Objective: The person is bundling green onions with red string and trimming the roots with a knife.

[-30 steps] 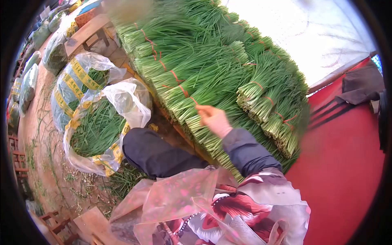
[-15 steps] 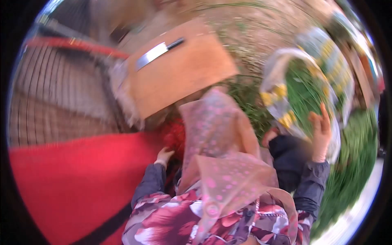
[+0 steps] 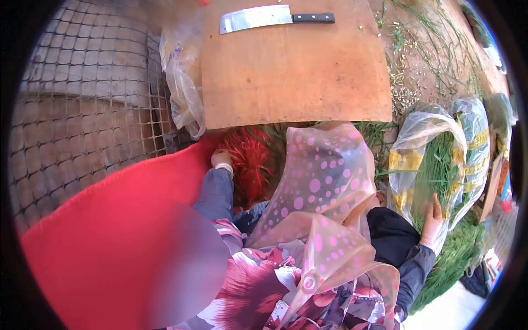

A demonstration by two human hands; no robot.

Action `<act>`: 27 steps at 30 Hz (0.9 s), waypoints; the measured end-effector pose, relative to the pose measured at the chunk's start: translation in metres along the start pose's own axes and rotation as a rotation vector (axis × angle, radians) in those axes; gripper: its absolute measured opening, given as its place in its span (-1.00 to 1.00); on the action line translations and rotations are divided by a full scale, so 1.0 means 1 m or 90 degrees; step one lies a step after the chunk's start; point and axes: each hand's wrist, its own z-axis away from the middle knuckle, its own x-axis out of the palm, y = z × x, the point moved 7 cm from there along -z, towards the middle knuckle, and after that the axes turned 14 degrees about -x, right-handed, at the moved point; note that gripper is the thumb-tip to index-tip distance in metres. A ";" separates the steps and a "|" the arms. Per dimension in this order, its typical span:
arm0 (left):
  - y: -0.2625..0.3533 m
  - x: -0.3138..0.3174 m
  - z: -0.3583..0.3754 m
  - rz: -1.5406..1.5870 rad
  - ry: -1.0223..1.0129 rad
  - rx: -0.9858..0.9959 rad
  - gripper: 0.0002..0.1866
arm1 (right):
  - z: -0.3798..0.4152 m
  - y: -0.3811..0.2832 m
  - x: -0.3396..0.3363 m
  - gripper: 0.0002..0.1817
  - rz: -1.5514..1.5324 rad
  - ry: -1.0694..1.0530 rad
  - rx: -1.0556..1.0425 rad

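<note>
My left hand (image 3: 221,159) is closed at the edge of a bunch of red plastic strands (image 3: 250,159), beside a red cloth (image 3: 121,220); what its fingers hold, if anything, is too small to name. On the right, my right hand (image 3: 433,224) has fingers stretched out beside the near end of a clear bag with yellow tape (image 3: 406,161). Long green stalks (image 3: 439,165) fill that bag. A translucent apron with pink dots (image 3: 324,170) covers my lap.
Ahead is a wooden board (image 3: 297,71) with a cleaver (image 3: 258,19) near its far edge. Black netting (image 3: 88,71) covers the left side. A second taped bag (image 3: 476,137) and a green heap (image 3: 451,264) are at the right.
The view has shifted, so the board and cleaver appear larger and higher up. My right hand appears lower, near the bag's near end. My left hand stays by the red strands.
</note>
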 end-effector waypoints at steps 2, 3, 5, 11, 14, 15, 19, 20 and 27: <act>-0.010 -0.011 -0.010 0.085 0.070 -0.074 -0.78 | 0.002 0.003 0.002 -0.58 0.025 -0.006 0.006; -0.013 -0.017 -0.011 0.130 0.098 -0.108 -0.75 | 0.001 0.004 0.001 -0.58 0.031 -0.007 0.012; -0.006 -0.018 -0.004 0.214 0.112 -0.156 -0.70 | 0.006 0.013 -0.003 -0.58 0.022 -0.025 0.080; 0.032 0.060 -0.029 0.193 -0.278 -0.046 -0.65 | 0.060 -0.035 -0.023 -0.55 0.181 0.007 0.131; 0.071 0.103 -0.024 0.134 -0.362 -0.016 -0.65 | 0.060 -0.087 -0.016 -0.61 0.388 -0.043 0.101; 0.092 0.126 -0.016 0.117 -0.375 0.000 -0.65 | 0.058 -0.070 -0.016 -0.62 0.390 0.005 0.022; 0.156 0.202 0.050 0.019 -0.413 0.066 -0.66 | 0.052 -0.042 -0.018 -0.64 0.300 0.038 0.045; 0.164 0.206 0.062 0.001 -0.418 0.077 -0.66 | 0.055 -0.043 -0.014 -0.65 0.299 0.031 0.049; 0.193 0.263 0.099 -0.075 -0.436 0.121 -0.67 | 0.065 -0.020 -0.028 -0.61 0.292 0.005 0.099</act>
